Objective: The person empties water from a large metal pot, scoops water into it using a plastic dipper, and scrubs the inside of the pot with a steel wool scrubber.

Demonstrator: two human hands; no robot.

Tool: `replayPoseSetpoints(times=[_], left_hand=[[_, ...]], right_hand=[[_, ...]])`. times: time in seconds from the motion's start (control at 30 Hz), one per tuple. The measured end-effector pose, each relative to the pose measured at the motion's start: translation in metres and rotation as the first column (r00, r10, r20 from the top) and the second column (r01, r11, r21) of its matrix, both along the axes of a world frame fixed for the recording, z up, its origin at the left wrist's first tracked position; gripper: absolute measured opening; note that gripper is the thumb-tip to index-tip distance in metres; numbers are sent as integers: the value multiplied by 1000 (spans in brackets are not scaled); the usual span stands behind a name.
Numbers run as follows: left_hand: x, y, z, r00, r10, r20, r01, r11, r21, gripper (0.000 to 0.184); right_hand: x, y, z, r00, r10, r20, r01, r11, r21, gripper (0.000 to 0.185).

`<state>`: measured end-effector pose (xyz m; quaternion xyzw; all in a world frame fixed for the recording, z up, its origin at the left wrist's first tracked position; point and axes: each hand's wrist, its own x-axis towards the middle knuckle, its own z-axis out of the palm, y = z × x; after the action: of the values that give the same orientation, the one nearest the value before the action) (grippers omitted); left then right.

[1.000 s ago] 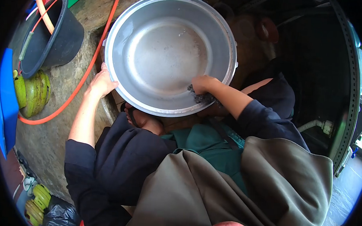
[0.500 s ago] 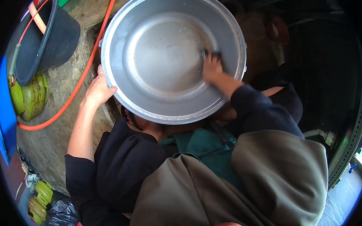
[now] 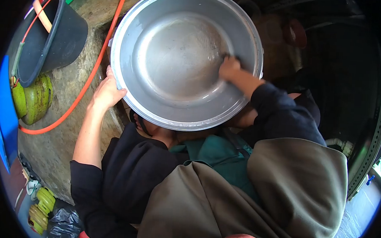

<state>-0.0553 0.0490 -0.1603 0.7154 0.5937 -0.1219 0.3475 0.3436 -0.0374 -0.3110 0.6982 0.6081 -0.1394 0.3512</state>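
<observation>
A large round aluminium pot (image 3: 175,82) is tilted so that its wide mouth faces me, above my lap. At its left edge my left hand (image 3: 108,93) grips the rim, thumb over the lip. Inside, my right hand (image 3: 230,69) is closed and pressed against the right part of the bottom, near the side wall. It holds a small dark scouring pad (image 3: 225,56), mostly hidden by the fingers and blurred. Wet, shiny patches show on the metal around it.
An orange hose (image 3: 90,78) curves over the worn surface (image 3: 66,96) at left. Beyond it stand a black bucket (image 3: 70,41) and a green gas cylinder (image 3: 37,99). More cylinders (image 3: 45,201) and a black plastic bag (image 3: 63,220) sit lower left. A dark metal frame (image 3: 370,139) runs along the right.
My right hand has shifted slightly right inside the pot with the scouring pad. The whole view has slid a little, while my left hand stays on the rim.
</observation>
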Motion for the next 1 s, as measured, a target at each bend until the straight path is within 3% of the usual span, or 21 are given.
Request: replayPoseSetpoints(times=[0.1, 0.13, 0.23, 0.33, 0.4, 0.53, 0.6, 0.7, 0.83, 0.87, 0.93, 1.0], left_hand=[[0, -2, -2, 999, 7, -35, -6, 1000, 14, 93], [0, -4, 1, 999, 12, -32, -12, 1000, -1, 93], [3, -4, 5, 999, 46, -3, -46, 999, -3, 93], [2, -5, 3, 998, 56, 28, -56, 998, 0, 93], [5, -5, 6, 996, 88, 26, -87, 996, -22, 92], [5, -2, 6, 998, 55, 18, -55, 998, -14, 93], [3, -1, 1, 998, 52, 39, -52, 999, -6, 93], [2, -5, 5, 998, 54, 22, -54, 998, -15, 93], [-2, -5, 2, 996, 73, 58, -73, 997, -3, 94], [-4, -6, 2, 995, 70, 71, -71, 997, 11, 94], [-5, -7, 0, 992, 61, 107, -66, 997, 39, 94], [0, -4, 6, 991, 94, 96, -93, 996, -14, 94]], right_hand=[[-30, -12, -14, 996, -1, 86, 18, 981, -193, 47], [-25, -1, -9, 992, -125, 13, 126, 985, -122, 49], [11, 44, -7, 979, -43, -201, 99, 956, 276, 48], [-13, 91, -16, 990, -71, -121, 111, 922, 371, 45], [-46, 115, -13, 982, -56, -180, 126, 904, 408, 49], [-128, 125, -3, 891, 308, -334, -164, 903, 397, 51], [-160, 110, -16, 746, 541, -389, -340, 811, 476, 50], [-147, 113, -18, 723, 544, -427, -333, 815, 474, 51], [-71, 121, -11, 939, 234, -252, -95, 881, 464, 54], [-49, 114, -11, 965, 130, -229, -5, 879, 476, 56], [-13, 84, -17, 985, 92, -147, -10, 878, 479, 57], [-20, 46, -35, 990, -94, -106, 130, 897, 422, 58]])
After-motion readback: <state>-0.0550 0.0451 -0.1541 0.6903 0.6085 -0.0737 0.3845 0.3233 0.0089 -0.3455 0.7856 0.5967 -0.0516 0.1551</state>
